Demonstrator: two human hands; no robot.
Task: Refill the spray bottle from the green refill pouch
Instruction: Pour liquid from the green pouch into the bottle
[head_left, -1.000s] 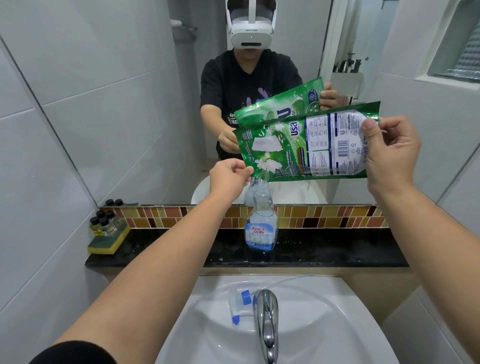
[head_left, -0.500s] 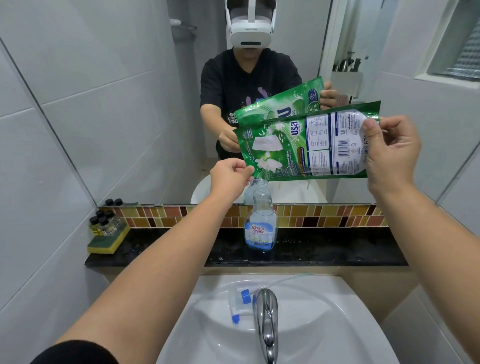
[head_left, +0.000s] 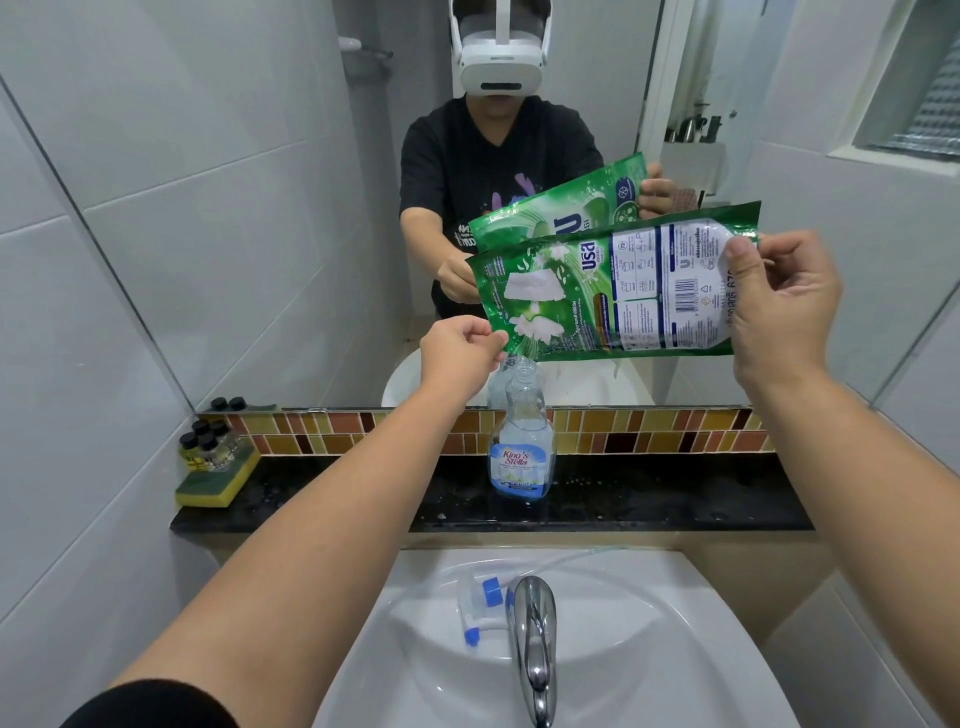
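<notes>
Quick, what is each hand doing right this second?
Left hand: pinches the lower corner of the green refill pouch, above the spray bottle.
Right hand: grips the pouch's raised end.

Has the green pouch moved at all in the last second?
No. The green pouch sits tilted in the same place, its low corner over the spray bottle neck, held by the left hand and right hand.

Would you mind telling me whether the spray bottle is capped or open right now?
Open. The spray bottle stands upright with a bare neck, and its trigger sprayer head lies in the sink.
</notes>
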